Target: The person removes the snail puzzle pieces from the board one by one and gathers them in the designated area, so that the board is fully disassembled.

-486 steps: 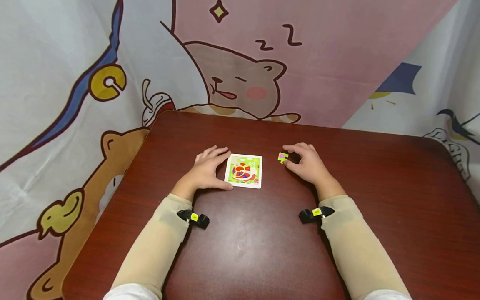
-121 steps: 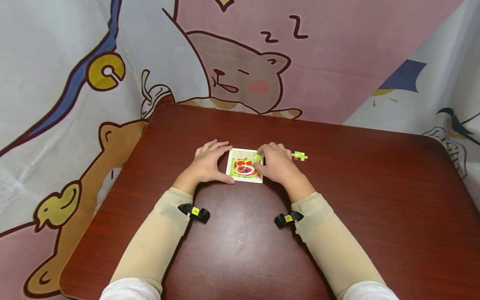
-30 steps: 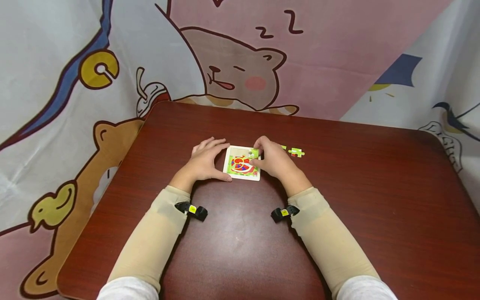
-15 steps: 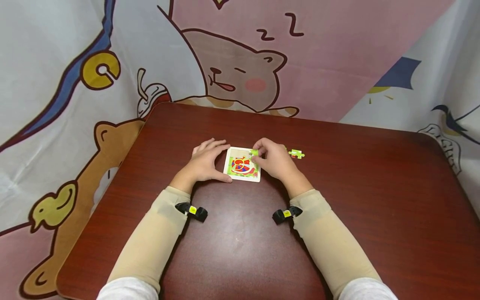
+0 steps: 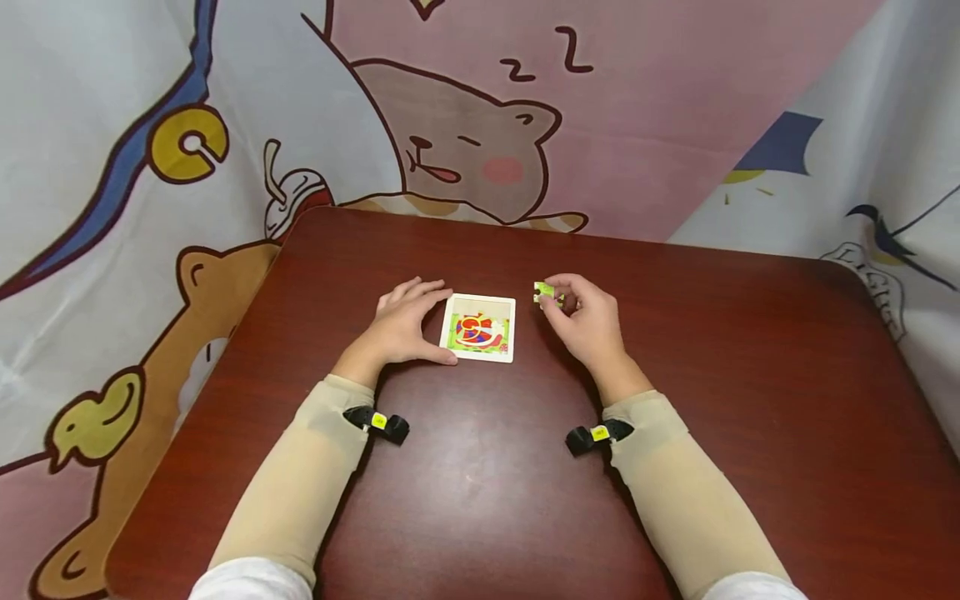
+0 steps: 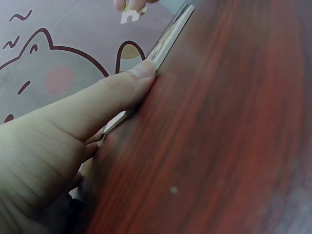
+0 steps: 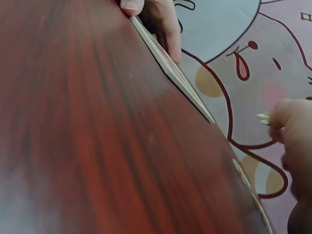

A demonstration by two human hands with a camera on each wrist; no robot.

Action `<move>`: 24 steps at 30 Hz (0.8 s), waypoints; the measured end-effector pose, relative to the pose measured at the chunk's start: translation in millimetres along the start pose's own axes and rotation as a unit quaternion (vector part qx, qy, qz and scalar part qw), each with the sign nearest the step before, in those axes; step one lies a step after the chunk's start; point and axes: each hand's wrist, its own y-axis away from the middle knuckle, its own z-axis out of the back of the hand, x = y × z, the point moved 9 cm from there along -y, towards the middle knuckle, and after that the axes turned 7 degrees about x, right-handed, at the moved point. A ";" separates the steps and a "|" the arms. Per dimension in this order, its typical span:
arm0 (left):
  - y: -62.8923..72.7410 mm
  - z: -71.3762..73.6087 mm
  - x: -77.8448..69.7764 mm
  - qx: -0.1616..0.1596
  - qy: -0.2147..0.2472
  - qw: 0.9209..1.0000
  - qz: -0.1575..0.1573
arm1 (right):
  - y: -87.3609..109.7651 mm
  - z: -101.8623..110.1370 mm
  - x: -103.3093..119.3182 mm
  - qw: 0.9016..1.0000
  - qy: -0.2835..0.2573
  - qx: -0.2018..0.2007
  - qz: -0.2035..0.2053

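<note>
A square jigsaw puzzle tray [image 5: 477,357] with a white rim and a snail picture lies on the table. Its far strip shows bare backing. My left hand [image 5: 401,327] holds the tray at its left side, thumb at the near corner and fingers at the far one; the left wrist view shows the thumb [image 6: 141,70] against the rim. Right of the tray, my right hand [image 5: 592,321] pinches a green puzzle piece [image 5: 542,292] between thumb and fingers. In the right wrist view that piece [image 7: 263,117] is raised above the tabletop.
More puzzle pieces [image 7: 251,190] lie flat on the table to the right of the tray, mostly hidden behind my right hand in the head view. The brown tabletop [image 5: 465,483] reaches back to a cartoon-printed cloth [image 5: 622,100].
My right hand has lifted the green puzzle piece off the tray's far right part and carried it rightward. The left hand stays at the tray.
</note>
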 end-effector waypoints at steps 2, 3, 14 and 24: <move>0.6 -0.1 -0.2 0.001 0.001 1.000 0.000 | 4.8 10.0 -2.5 1.000 0.011 -0.026 0.012; 0.7 -0.3 -0.2 0.002 0.001 1.000 0.001 | 7.4 14.9 -4.1 0.999 0.016 -0.038 0.017; 0.6 3.5 -0.5 -0.003 0.004 1.000 -0.004 | 23.7 62.1 -40.3 0.993 0.043 -0.106 -0.029; 0.7 1.7 -3.5 0.002 0.006 1.000 -0.004 | 33.1 82.6 -58.0 0.989 0.062 -0.121 -0.065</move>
